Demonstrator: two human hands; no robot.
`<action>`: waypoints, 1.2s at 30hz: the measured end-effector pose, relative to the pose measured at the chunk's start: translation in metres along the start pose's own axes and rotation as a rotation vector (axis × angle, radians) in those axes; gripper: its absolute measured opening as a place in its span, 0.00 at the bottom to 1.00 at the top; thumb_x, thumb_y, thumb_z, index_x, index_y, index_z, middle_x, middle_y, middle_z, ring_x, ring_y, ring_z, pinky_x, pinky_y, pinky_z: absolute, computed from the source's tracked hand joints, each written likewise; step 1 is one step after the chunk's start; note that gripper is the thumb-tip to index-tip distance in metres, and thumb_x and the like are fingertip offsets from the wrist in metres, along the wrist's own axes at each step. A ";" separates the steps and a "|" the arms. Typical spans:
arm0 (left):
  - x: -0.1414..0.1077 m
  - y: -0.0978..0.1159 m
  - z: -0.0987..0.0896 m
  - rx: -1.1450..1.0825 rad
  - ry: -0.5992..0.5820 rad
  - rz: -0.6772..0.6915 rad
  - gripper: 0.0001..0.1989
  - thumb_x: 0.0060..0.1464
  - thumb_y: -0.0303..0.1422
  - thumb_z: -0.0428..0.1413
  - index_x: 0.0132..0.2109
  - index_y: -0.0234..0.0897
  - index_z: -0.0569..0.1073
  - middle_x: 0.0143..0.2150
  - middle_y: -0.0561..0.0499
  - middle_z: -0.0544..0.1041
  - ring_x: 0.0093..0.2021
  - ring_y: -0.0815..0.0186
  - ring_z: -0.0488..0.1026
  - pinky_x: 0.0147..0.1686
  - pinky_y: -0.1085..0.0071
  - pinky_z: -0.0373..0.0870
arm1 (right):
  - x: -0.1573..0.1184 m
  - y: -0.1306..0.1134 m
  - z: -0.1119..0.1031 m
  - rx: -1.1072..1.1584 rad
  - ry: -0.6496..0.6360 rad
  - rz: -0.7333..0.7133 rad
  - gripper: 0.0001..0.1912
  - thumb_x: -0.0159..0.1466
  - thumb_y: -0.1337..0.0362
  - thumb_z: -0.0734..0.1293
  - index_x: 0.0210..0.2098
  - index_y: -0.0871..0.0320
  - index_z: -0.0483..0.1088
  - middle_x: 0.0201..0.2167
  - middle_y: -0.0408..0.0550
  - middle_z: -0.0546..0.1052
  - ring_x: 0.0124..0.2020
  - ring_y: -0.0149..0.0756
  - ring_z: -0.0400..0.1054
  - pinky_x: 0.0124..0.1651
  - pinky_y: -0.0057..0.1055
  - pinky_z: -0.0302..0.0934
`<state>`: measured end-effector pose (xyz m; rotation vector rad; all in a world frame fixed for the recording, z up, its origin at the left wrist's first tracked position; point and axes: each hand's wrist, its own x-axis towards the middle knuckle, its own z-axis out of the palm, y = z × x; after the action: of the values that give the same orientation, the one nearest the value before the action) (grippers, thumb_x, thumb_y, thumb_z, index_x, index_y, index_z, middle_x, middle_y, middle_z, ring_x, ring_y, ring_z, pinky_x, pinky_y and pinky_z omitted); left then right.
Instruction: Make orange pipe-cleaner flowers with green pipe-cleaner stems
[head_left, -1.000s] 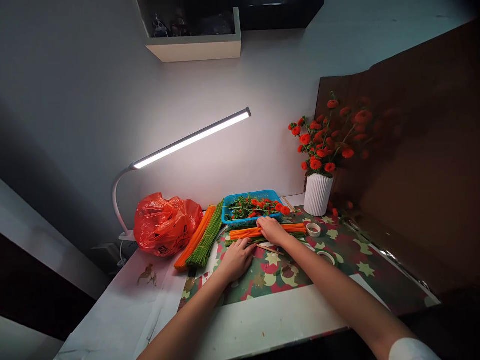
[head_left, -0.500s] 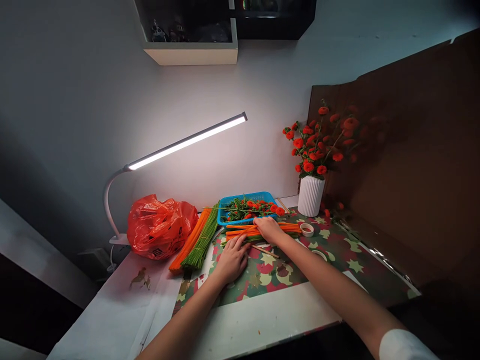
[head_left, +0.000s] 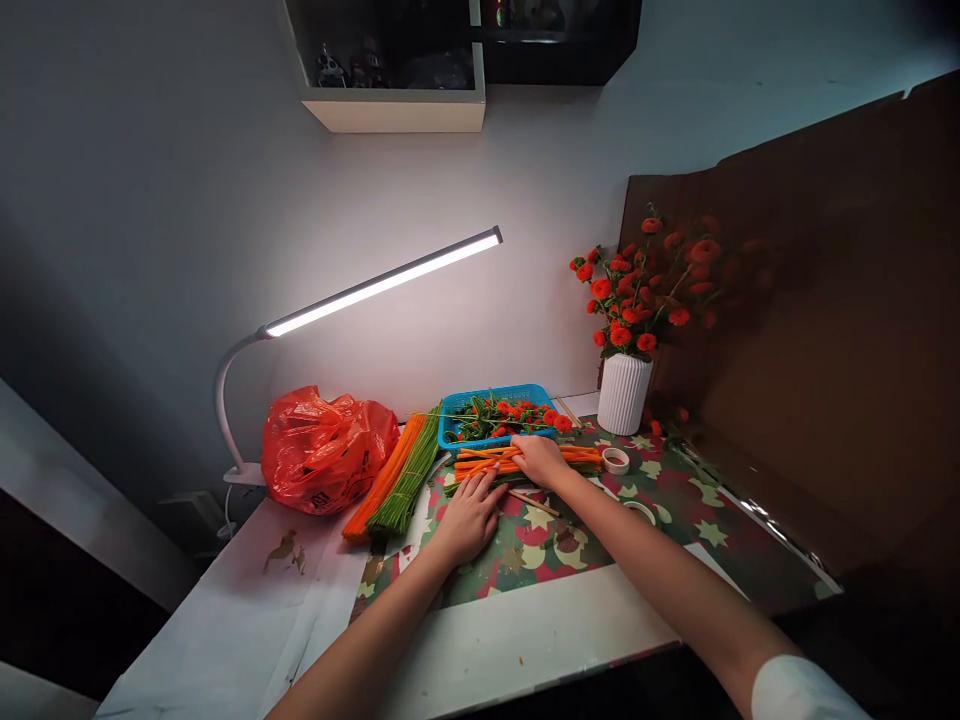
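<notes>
Holds both bare arms [head_left: 600, 522] out in front, slanting the left forearm [head_left: 382, 605] up to the right and the right forearm [head_left: 667, 580] up to the left. Rests the left hand [head_left: 466, 515] with its back upward and fingers [head_left: 478, 484] somewhat spread, pointing forward. Places the right hand [head_left: 541, 463] slightly farther out, with fingers curled and aimed leftward, near the left one

Stems [head_left: 474, 465] before basket [head_left: 536, 392]

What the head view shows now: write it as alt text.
Left hand and right hand touch orange stems before a blue plastic basket of red flowers. Around them: lit desk lamp, red plastic bag, ribbed white vase of red blooms.
</notes>
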<state>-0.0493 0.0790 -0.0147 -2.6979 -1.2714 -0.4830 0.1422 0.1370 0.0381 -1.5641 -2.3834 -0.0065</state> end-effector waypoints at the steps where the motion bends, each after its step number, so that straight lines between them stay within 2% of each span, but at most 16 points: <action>1: 0.000 0.000 0.000 0.008 0.000 0.010 0.24 0.56 0.29 0.48 0.60 0.40 0.64 0.67 0.44 0.54 0.64 0.52 0.54 0.61 0.52 0.53 | 0.000 -0.001 0.001 -0.004 -0.013 0.016 0.08 0.64 0.62 0.59 0.40 0.55 0.68 0.37 0.48 0.77 0.39 0.39 0.70 0.35 0.28 0.54; 8: 0.000 0.003 -0.001 0.033 0.011 0.016 0.23 0.55 0.29 0.49 0.58 0.41 0.66 0.63 0.44 0.61 0.60 0.53 0.59 0.58 0.52 0.58 | 0.000 -0.009 0.005 -0.017 -0.070 0.107 0.15 0.65 0.57 0.57 0.37 0.55 0.72 0.37 0.52 0.78 0.39 0.42 0.72 0.35 0.29 0.55; 12: 0.002 0.003 0.000 0.019 -0.026 0.032 0.24 0.55 0.29 0.50 0.59 0.41 0.65 0.65 0.44 0.58 0.64 0.53 0.54 0.61 0.51 0.52 | -0.002 -0.011 0.004 -0.018 -0.075 0.121 0.13 0.63 0.58 0.59 0.37 0.55 0.73 0.37 0.51 0.78 0.38 0.41 0.72 0.34 0.29 0.55; 16: 0.002 0.000 0.002 -0.010 -0.060 -0.021 0.26 0.56 0.28 0.48 0.62 0.42 0.62 0.67 0.44 0.55 0.66 0.52 0.51 0.62 0.48 0.48 | -0.004 -0.013 -0.005 -0.020 -0.045 0.115 0.10 0.63 0.61 0.60 0.36 0.54 0.72 0.35 0.49 0.79 0.37 0.40 0.72 0.33 0.28 0.53; 20: 0.002 -0.001 0.002 -0.044 -0.100 -0.056 0.26 0.57 0.29 0.47 0.63 0.43 0.61 0.68 0.44 0.54 0.66 0.51 0.51 0.61 0.45 0.48 | -0.007 -0.017 -0.028 -0.012 0.062 0.124 0.17 0.68 0.58 0.53 0.38 0.54 0.71 0.36 0.50 0.78 0.37 0.39 0.71 0.32 0.27 0.50; 22: 0.002 -0.001 0.001 -0.056 -0.116 -0.062 0.26 0.57 0.30 0.47 0.63 0.43 0.60 0.68 0.43 0.54 0.66 0.51 0.50 0.61 0.44 0.48 | -0.007 -0.019 -0.047 0.024 0.193 0.164 0.19 0.69 0.56 0.51 0.37 0.55 0.71 0.35 0.50 0.78 0.35 0.38 0.70 0.31 0.27 0.48; 24: 0.002 0.000 -0.001 -0.067 -0.116 -0.062 0.26 0.57 0.30 0.47 0.63 0.43 0.60 0.68 0.44 0.54 0.66 0.51 0.51 0.61 0.43 0.48 | -0.009 -0.021 -0.068 0.063 0.290 0.195 0.19 0.68 0.57 0.52 0.34 0.56 0.71 0.31 0.50 0.77 0.33 0.37 0.68 0.29 0.28 0.46; 26: 0.002 0.000 -0.003 -0.072 -0.113 -0.059 0.26 0.57 0.30 0.47 0.63 0.43 0.61 0.68 0.43 0.54 0.66 0.51 0.51 0.61 0.43 0.48 | -0.011 -0.023 -0.089 0.144 0.333 0.222 0.15 0.65 0.58 0.56 0.31 0.57 0.70 0.26 0.48 0.75 0.28 0.35 0.65 0.26 0.27 0.44; 28: 0.003 0.001 -0.007 -0.074 -0.114 -0.053 0.25 0.57 0.30 0.47 0.62 0.41 0.62 0.67 0.42 0.54 0.66 0.50 0.52 0.61 0.43 0.48 | -0.016 -0.025 -0.105 0.351 0.326 0.231 0.14 0.64 0.59 0.58 0.26 0.58 0.68 0.21 0.45 0.70 0.23 0.31 0.61 0.24 0.27 0.43; 30: 0.004 0.002 -0.013 -0.103 -0.079 -0.041 0.25 0.56 0.29 0.48 0.61 0.40 0.63 0.67 0.42 0.55 0.66 0.51 0.52 0.62 0.45 0.47 | -0.025 -0.028 -0.113 0.696 0.154 0.249 0.17 0.64 0.58 0.57 0.23 0.59 0.65 0.16 0.41 0.63 0.18 0.28 0.54 0.22 0.26 0.43; 32: 0.007 0.006 -0.022 -0.222 0.024 -0.058 0.22 0.56 0.31 0.49 0.58 0.39 0.66 0.66 0.43 0.58 0.65 0.51 0.53 0.62 0.47 0.47 | -0.037 -0.031 -0.112 1.063 -0.192 0.291 0.18 0.65 0.56 0.55 0.23 0.59 0.63 0.13 0.37 0.58 0.14 0.25 0.47 0.19 0.24 0.42; 34: 0.012 0.015 -0.032 -0.505 0.172 -0.146 0.19 0.58 0.35 0.48 0.55 0.38 0.68 0.62 0.42 0.63 0.62 0.52 0.58 0.61 0.49 0.52 | -0.050 -0.035 -0.100 1.300 -0.555 0.337 0.19 0.65 0.53 0.55 0.25 0.59 0.63 0.13 0.35 0.57 0.12 0.22 0.41 0.17 0.22 0.39; 36: 0.017 0.028 -0.042 -0.957 0.288 -0.296 0.21 0.60 0.40 0.43 0.53 0.35 0.68 0.55 0.40 0.70 0.55 0.54 0.67 0.54 0.53 0.62 | -0.063 -0.040 -0.080 1.430 -0.774 0.357 0.18 0.66 0.54 0.55 0.26 0.59 0.63 0.13 0.34 0.58 0.11 0.21 0.40 0.16 0.21 0.38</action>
<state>-0.0271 0.0637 0.0310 -2.8796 -1.6387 -1.8471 0.1485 0.0517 0.1054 -1.1591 -1.4919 2.0981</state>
